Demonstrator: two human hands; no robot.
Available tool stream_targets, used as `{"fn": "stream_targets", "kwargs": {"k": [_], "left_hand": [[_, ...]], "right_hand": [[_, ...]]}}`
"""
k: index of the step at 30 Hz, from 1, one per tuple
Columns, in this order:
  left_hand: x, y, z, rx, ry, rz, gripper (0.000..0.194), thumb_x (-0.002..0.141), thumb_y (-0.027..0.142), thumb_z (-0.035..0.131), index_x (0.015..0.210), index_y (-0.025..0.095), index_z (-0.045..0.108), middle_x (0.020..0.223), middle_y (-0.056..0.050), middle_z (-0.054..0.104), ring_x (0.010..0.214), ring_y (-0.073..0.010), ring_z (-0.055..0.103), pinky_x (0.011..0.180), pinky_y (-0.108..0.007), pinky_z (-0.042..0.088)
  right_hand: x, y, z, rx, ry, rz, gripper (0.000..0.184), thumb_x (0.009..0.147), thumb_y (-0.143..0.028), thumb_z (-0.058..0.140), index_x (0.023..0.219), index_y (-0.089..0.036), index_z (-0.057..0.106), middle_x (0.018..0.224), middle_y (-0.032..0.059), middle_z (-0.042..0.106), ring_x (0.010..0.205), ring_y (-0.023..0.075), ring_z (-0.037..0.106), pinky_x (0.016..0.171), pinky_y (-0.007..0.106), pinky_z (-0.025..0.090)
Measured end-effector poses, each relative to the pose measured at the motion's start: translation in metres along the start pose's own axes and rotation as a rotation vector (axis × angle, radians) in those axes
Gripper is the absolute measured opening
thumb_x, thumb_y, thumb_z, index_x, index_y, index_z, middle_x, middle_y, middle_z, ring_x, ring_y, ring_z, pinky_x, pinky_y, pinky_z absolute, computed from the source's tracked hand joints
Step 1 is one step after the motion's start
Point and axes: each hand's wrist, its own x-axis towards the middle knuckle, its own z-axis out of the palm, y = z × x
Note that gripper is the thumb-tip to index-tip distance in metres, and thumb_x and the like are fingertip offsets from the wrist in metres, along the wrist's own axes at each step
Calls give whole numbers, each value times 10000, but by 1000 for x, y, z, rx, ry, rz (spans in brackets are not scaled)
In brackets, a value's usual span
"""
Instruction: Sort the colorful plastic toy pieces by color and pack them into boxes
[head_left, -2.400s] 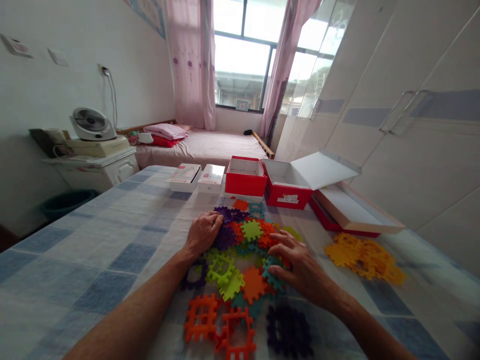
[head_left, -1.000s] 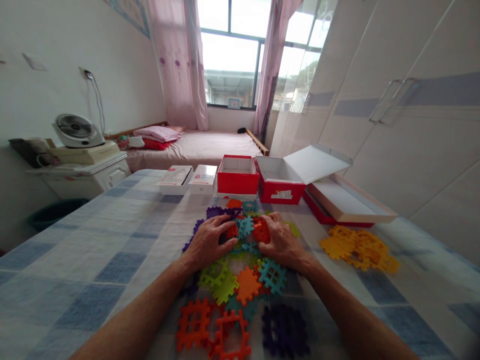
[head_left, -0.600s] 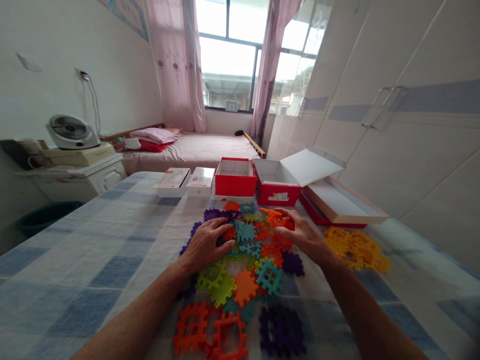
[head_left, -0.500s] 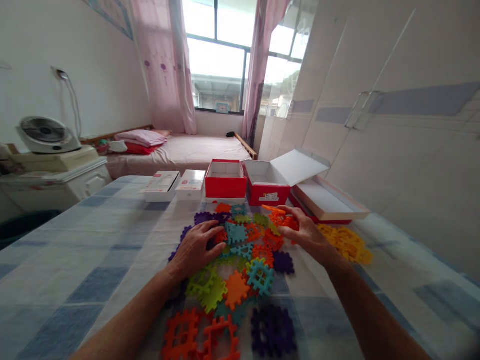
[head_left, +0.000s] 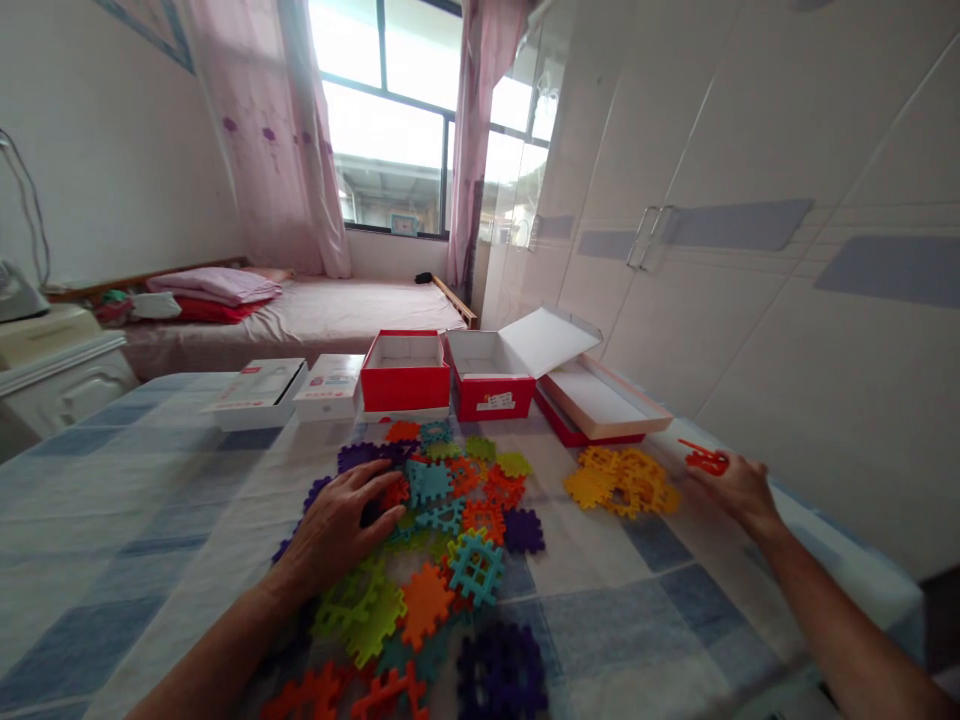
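Observation:
A pile of notched plastic puzzle tiles in several colours lies on the checked cloth; a teal lattice tile (head_left: 476, 567) sits near its middle. My left hand (head_left: 346, 518) rests on the pile's left side, fingers spread beside an orange-red tile (head_left: 394, 492) and a light blue tile (head_left: 430, 482). What lies under its palm is hidden. At the far right, my right hand (head_left: 739, 490) pinches orange-red tiles (head_left: 706, 460) above the cloth. Just left of that hand is a separate heap of yellow tiles (head_left: 622, 480).
Along the table's far side stand two white boxes, one of them (head_left: 330, 385), an open red box (head_left: 406, 385), another red box (head_left: 491, 393) with its lid raised, and a shallow tray-like box (head_left: 607, 400). A bed (head_left: 337, 305) and wardrobe (head_left: 750, 330) are beyond.
My right hand has carried the orange-red tiles from the pile's right edge to the right, past the yellow heap. My left hand stays on the pile. The view has turned right.

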Motion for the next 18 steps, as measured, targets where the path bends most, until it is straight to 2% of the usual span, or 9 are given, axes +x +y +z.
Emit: {"fn": "stream_targets", "kwargs": {"k": [3, 5, 7, 9, 10, 13, 15, 18], "left_hand": [[0, 1, -1, 2, -8, -1, 424, 836, 487, 481, 1156, 239, 609, 1284, -91, 551, 1139, -268, 544, 966, -420, 447], [0, 2, -2, 2, -19, -6, 431, 840, 481, 475, 1171, 235, 601, 1286, -95, 548, 1151, -271, 535, 971, -427, 441], [0, 3, -3, -3, -25, -12, 437, 841, 472, 475, 1187, 230, 590, 1288, -99, 545, 1158, -271, 528, 975, -432, 436], [0, 4, -3, -10, -24, -16, 435, 843, 463, 476, 1192, 229, 587, 1288, -102, 543, 1158, -269, 526, 977, -434, 433], [0, 4, -3, -13, -21, -18, 430, 843, 459, 477, 1189, 229, 589, 1285, -102, 545, 1156, -268, 527, 978, -435, 432], [0, 5, -3, -20, -8, -22, 415, 841, 449, 484, 1172, 229, 602, 1268, -104, 556, 1143, -270, 537, 972, -439, 435], [0, 5, -3, -21, 3, -18, 405, 840, 445, 489, 1162, 231, 608, 1257, -103, 564, 1132, -269, 544, 965, -439, 442], [-1, 5, -3, -24, 9, -7, 397, 842, 442, 488, 1162, 238, 606, 1260, -97, 564, 1132, -264, 544, 962, -437, 445]], "right_hand": [[1, -6, 1, -97, -70, 173, 755, 633, -595, 549, 1183, -78, 543, 1146, 317, 503, 1118, 467, 454, 803, 578, 388], [-8, -24, -3, -133, -42, 190, 754, 698, -622, 490, 1239, -97, 519, 1241, 346, 421, 1133, 493, 430, 794, 609, 354], [-21, -51, -7, -105, 21, 63, 639, 784, -569, 413, 1203, -106, 549, 1226, 329, 445, 1153, 457, 428, 837, 571, 354], [-39, -87, -8, -12, 22, -133, 483, 831, -465, 387, 1100, -127, 603, 1126, 259, 544, 1108, 363, 499, 873, 467, 396], [-49, -107, -8, 36, -21, -218, 410, 834, -433, 398, 1051, -163, 619, 1077, 195, 588, 1038, 304, 553, 867, 411, 423], [-81, -171, -1, 244, -268, -486, 309, 821, -395, 459, 1007, -214, 628, 1024, 72, 631, 926, 229, 597, 849, 377, 453], [-99, -208, 9, 282, -409, -604, 293, 824, -372, 482, 1010, -216, 644, 1000, 61, 626, 938, 207, 586, 858, 349, 450], [-115, -244, 25, 213, -479, -797, 312, 792, -334, 551, 1066, -225, 653, 1024, 75, 597, 990, 215, 543, 900, 356, 417]]}}
